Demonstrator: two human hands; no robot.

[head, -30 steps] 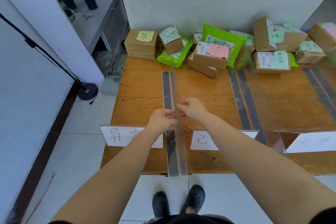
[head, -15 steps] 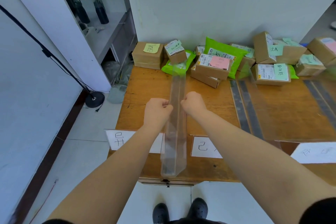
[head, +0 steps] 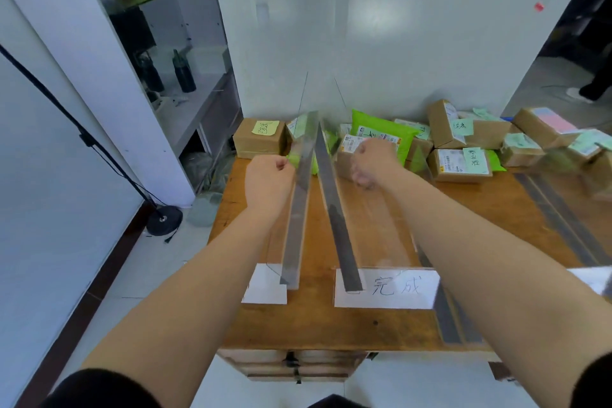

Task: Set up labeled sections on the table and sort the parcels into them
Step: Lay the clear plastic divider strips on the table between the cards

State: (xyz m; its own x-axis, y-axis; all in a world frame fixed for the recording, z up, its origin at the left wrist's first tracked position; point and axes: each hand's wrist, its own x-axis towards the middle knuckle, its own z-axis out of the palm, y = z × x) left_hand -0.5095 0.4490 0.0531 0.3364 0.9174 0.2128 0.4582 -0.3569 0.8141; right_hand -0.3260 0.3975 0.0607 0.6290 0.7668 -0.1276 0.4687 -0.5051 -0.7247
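Above the wooden table I hold two clear plastic divider panels with dark edges, spread in a V. My left hand is closed on the left panel. The right panel is gripped by my right hand. The panels' near ends reach down to two white paper labels, one on the left and one with handwriting on the right. Parcels are piled along the table's back edge: a brown box with a yellow note, a green bag and several labelled cartons.
More clear dividers with dark edges lie on the table at the right and under my right forearm. A black lamp stand is on the floor to the left, beside a shelf unit. A white wall backs the table.
My hands have risen and moved apart, and the clear piece they held together now shows as two panels splayed in a V. The view has tilted up.
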